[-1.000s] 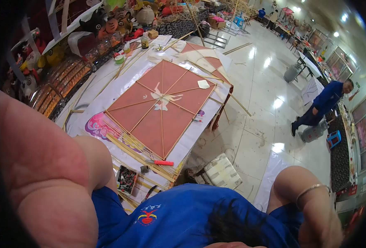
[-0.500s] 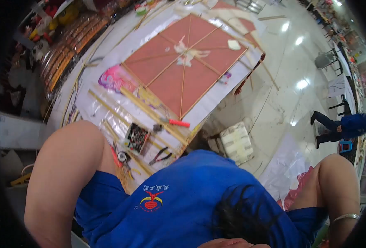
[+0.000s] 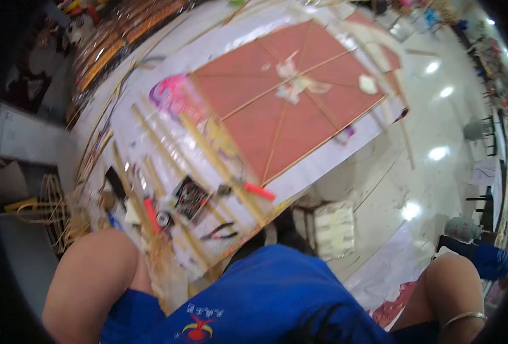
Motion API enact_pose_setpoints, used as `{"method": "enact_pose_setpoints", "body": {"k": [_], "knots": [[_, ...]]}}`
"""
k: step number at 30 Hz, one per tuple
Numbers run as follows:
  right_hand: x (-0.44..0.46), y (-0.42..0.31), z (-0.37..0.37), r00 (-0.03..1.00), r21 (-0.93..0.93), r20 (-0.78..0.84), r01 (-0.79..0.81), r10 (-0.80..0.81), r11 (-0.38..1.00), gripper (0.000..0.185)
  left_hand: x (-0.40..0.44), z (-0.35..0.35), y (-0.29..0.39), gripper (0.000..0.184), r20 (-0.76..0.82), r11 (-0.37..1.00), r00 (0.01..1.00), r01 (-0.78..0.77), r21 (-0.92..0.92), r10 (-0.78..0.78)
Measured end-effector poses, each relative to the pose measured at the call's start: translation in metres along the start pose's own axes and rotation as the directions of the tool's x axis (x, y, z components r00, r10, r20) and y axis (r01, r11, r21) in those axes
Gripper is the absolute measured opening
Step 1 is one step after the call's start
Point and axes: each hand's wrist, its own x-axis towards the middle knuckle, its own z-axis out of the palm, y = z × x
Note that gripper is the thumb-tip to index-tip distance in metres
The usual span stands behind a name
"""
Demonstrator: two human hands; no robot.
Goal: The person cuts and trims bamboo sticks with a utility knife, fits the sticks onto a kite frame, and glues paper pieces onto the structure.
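Observation:
Neither of my hands shows; only bent arms reach in at the lower left and lower right, the right-side one with a bracelet [image 3: 465, 316] at its wrist. On the table before me lies a red kite-like panel [image 3: 237, 103] crossed by thin sticks, with a pale figure at its centre. Nearer to me are a red-handled cutter [image 3: 260, 191], black pliers [image 3: 221, 231], a box of small dark parts [image 3: 190, 198] and a round tape measure [image 3: 163, 218]. Bamboo strips [image 3: 211, 152] lie alongside the panel.
A taped white stool [image 3: 333, 230] stands at the table's near edge. Plastic sheeting [image 3: 389, 261] lies on the floor to the right. A person in blue [image 3: 488, 261] is at the far right, near a gas cylinder [image 3: 462, 229]. Orange wrapped items [image 3: 108, 51] line the upper left.
The view has turned and tipped downward, so the table sits further right and more tools show at the left. The raised arm at the left has dropped lower. The person in blue appears lower.

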Motion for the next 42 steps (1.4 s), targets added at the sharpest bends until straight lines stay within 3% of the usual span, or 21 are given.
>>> {"method": "enact_pose_setpoints", "body": {"k": [4,5,6,7,9,10,11,12,14,17,21,24,28,31,36,42], "knots": [[-0.073,0.028,0.008,0.964,-0.051,-0.113,-0.246,0.239,0.968,0.016,-0.052,-0.008,-0.037,0.023,-0.138,0.993,0.986,0.1,0.058,-0.091],[-0.102,0.029,0.013,0.936,-0.064,-0.133,-0.336,0.325,0.94,0.016,-0.089,-0.008,-0.043,0.024,-0.204,0.886,0.935,0.343,0.312,-0.29],[-0.136,0.024,0.025,0.872,-0.068,-0.135,-0.482,0.47,0.874,0.016,-0.126,-0.008,-0.048,0.027,-0.261,0.659,0.84,0.537,0.527,-0.475],[-0.18,0.016,0.04,0.724,-0.075,-0.086,-0.689,0.684,0.72,0.016,-0.181,0.005,-0.065,0.021,-0.275,0.561,0.711,0.689,0.459,-0.648],[-0.268,-0.018,0.094,0.251,-0.104,0.165,-0.957,0.954,0.27,0.016,-0.291,0.032,-0.099,0.018,-0.265,0.241,0.349,0.898,0.368,-0.899],[-0.31,-0.043,0.126,-0.037,-0.009,0.336,-0.999,0.941,-0.036,0.017,-0.34,0.044,-0.101,0.025,-0.113,0.218,0.271,0.913,0.343,-0.956],[-0.335,-0.061,0.148,-0.122,-0.103,0.458,-0.991,0.881,-0.083,0.024,-0.388,0.055,-0.097,0.021,0.003,0.127,0.139,0.892,0.433,-0.99],[-0.357,-0.076,0.17,-0.087,-0.167,0.543,-0.986,0.835,0.006,0.024,-0.415,0.071,-0.094,0.016,0.083,0.065,0.025,0.851,0.521,-0.996],[-0.408,-0.098,0.189,0.086,-0.198,0.664,-0.938,0.743,0.285,0.028,-0.47,0.086,-0.091,0.017,0.308,0.167,-0.022,0.802,0.574,-0.951],[-0.432,-0.106,0.209,0.034,-0.3,0.725,-0.883,0.688,0.36,0.031,-0.498,0.103,-0.095,0.022,0.505,0.462,0.168,0.702,0.541,-0.847],[-0.445,-0.108,0.227,0.168,-0.228,0.777,-0.824,0.607,0.519,0.025,-0.518,0.109,-0.109,0.024,0.672,0.585,0.127,0.627,0.515,-0.729],[-0.459,-0.109,0.232,0.209,-0.18,0.831,-0.777,0.516,0.604,0.02,-0.528,0.109,-0.119,0.022,0.762,0.675,0.101,0.548,0.494,-0.64],[-0.469,-0.106,0.234,0.187,-0.151,0.87,-0.781,0.457,0.606,0.019,-0.539,0.108,-0.125,0.015,0.778,0.673,0.093,0.572,0.469,-0.622],[-0.473,-0.104,0.234,0.203,-0.116,0.882,-0.781,0.425,0.614,0.02,-0.535,0.11,-0.13,0.02,0.816,0.645,-0.022,0.6,0.472,-0.577],[-0.474,-0.102,0.234,0.25,-0.08,0.888,-0.743,0.387,0.664,0.02,-0.54,0.109,-0.132,0.019,0.851,0.682,0.016,0.607,0.409,-0.525],[-0.476,-0.101,0.233,0.21,-0.112,0.892,-0.754,0.399,0.648,0.018,-0.546,0.107,-0.132,0.022,0.86,0.687,0.028,0.615,0.387,-0.509]]}}
